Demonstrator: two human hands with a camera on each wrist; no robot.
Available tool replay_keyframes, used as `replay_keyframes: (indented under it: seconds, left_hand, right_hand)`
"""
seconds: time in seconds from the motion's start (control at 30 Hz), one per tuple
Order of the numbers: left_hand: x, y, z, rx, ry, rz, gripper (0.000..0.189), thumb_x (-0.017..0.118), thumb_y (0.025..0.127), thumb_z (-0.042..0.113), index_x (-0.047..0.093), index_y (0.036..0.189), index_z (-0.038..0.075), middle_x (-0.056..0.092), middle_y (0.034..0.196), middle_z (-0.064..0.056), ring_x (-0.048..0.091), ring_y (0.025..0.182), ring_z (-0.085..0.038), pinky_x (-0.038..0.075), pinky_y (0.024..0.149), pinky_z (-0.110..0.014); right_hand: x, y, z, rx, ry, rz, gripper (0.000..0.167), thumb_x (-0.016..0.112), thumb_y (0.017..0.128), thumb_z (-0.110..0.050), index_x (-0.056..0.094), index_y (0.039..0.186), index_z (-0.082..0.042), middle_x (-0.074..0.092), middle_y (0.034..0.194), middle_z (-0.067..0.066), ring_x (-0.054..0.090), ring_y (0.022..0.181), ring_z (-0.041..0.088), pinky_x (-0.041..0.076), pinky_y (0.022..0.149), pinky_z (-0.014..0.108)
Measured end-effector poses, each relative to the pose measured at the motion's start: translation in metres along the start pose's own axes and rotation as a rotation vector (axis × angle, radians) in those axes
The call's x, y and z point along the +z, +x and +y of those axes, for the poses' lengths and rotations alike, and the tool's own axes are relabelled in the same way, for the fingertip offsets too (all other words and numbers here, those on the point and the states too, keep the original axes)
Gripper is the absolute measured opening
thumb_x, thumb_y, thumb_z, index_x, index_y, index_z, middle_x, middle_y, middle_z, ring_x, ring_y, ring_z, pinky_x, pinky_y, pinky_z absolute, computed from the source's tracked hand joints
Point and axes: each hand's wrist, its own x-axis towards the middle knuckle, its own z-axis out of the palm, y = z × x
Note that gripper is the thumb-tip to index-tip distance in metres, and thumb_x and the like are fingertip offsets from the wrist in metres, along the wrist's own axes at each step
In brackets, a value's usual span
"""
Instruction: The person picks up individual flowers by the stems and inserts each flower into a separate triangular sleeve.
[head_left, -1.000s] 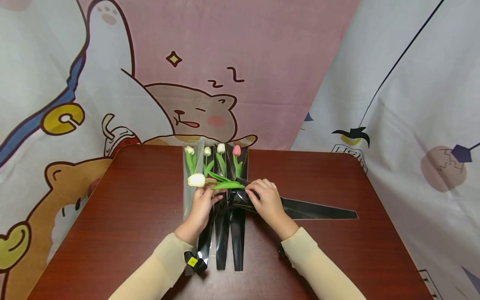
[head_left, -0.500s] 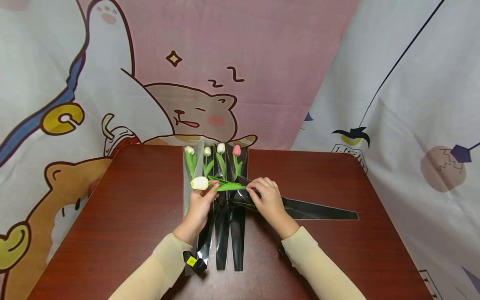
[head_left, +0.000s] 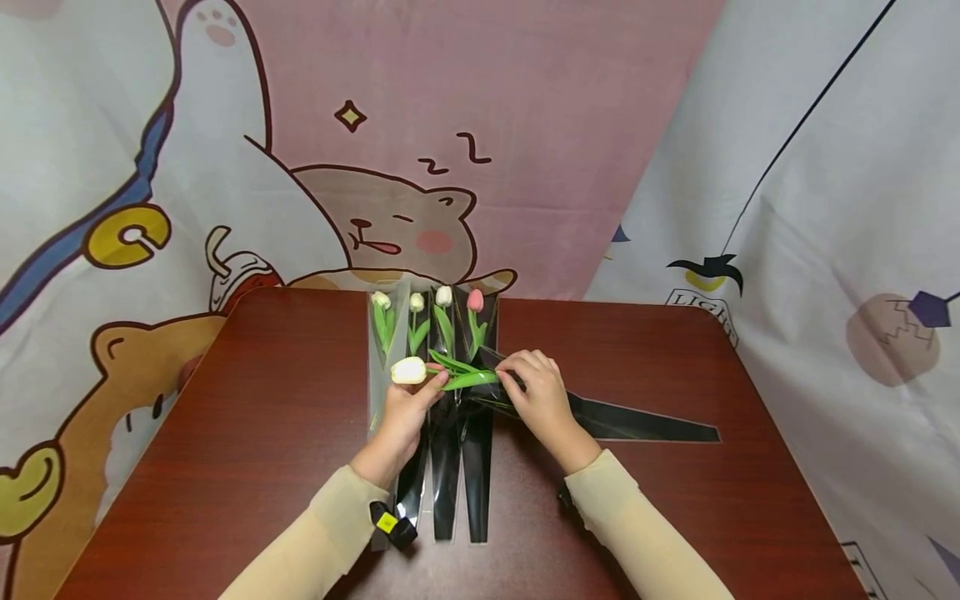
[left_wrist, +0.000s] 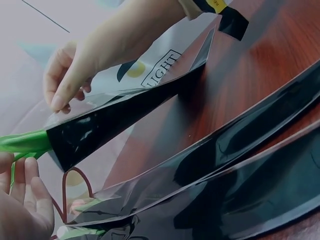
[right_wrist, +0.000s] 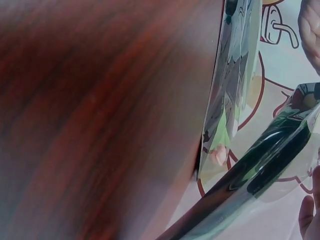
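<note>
My left hand (head_left: 401,421) pinches the stem of a white tulip (head_left: 408,370) just below its bloom, thumb on top. Green leaves (head_left: 472,379) point right, their ends at the mouth of a black-and-clear flower sleeve (head_left: 645,419). At that mouth, my right hand (head_left: 540,396) pinches the sleeve's edge between thumb and fingertips. The left wrist view shows the leaves (left_wrist: 25,142) entering the wide end of the sleeve (left_wrist: 110,117), which tapers away to the right. Inside the sleeve, the lower stem is hidden.
Several sleeved tulips lie side by side beneath the hands, including a pink tulip (head_left: 475,301) and a white tulip (head_left: 444,297). Their dark tapered ends (head_left: 477,492) point toward the person. The brown table (head_left: 247,433) meets a printed cloth (head_left: 540,150) behind.
My left hand has moved the white tulip a little to the right, toward the sleeve's mouth, and its thumb now lies over the stem. The right hand stays almost in place at the sleeve.
</note>
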Motion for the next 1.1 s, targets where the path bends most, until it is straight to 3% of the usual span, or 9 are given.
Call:
replay_keyframes:
  seconds: [0.27,0.53,0.77,1.1]
  left_hand:
    - [0.0054,-0.0012,-0.0011,-0.034,0.051,-0.031,0.030,0.070,0.083,0.002,0.060,0.107,-0.012,0.067,0.076,0.010,0.061,0.071,-0.003,0.051,0.069,-0.022]
    - [0.0023,-0.0002,0.0005,-0.061,0.015,-0.017,0.018,0.068,0.085,0.004,0.060,0.100,0.002,0.069,0.075,0.007,0.067,0.074,-0.006,0.053,0.071,-0.024]
    - [0.0010,0.0004,0.0006,-0.062,0.041,-0.008,0.028,0.069,0.084,0.005,0.058,0.107,-0.007,0.068,0.074,0.008,0.067,0.074,-0.005,0.052,0.071,-0.023]
    - [0.0065,-0.0029,-0.0003,-0.064,0.057,-0.013,0.028,0.069,0.084,0.005,0.058,0.106,-0.008,0.067,0.071,0.009,0.065,0.071,-0.004,0.052,0.069,-0.022]
  right_hand:
    - [0.0024,0.0004,-0.0041,-0.024,-0.010,-0.020,0.008,0.066,0.089,-0.023,0.069,0.093,-0.017,0.066,0.093,-0.006,0.057,0.089,0.013,0.042,0.075,0.034]
    - [0.0018,-0.0013,-0.0017,-0.013,-0.009,-0.023,0.007,0.067,0.088,-0.021,0.069,0.093,-0.017,0.066,0.094,-0.006,0.057,0.090,0.014,0.042,0.075,0.035]
    - [0.0012,-0.0017,-0.0022,-0.005,-0.008,-0.026,0.007,0.067,0.088,-0.022,0.069,0.093,-0.017,0.066,0.094,-0.006,0.057,0.090,0.014,0.043,0.076,0.035]
    - [0.0039,-0.0008,-0.0084,-0.010,-0.018,-0.031,0.006,0.067,0.088,-0.021,0.069,0.092,-0.017,0.066,0.092,-0.006,0.057,0.089,0.013,0.044,0.075,0.034]
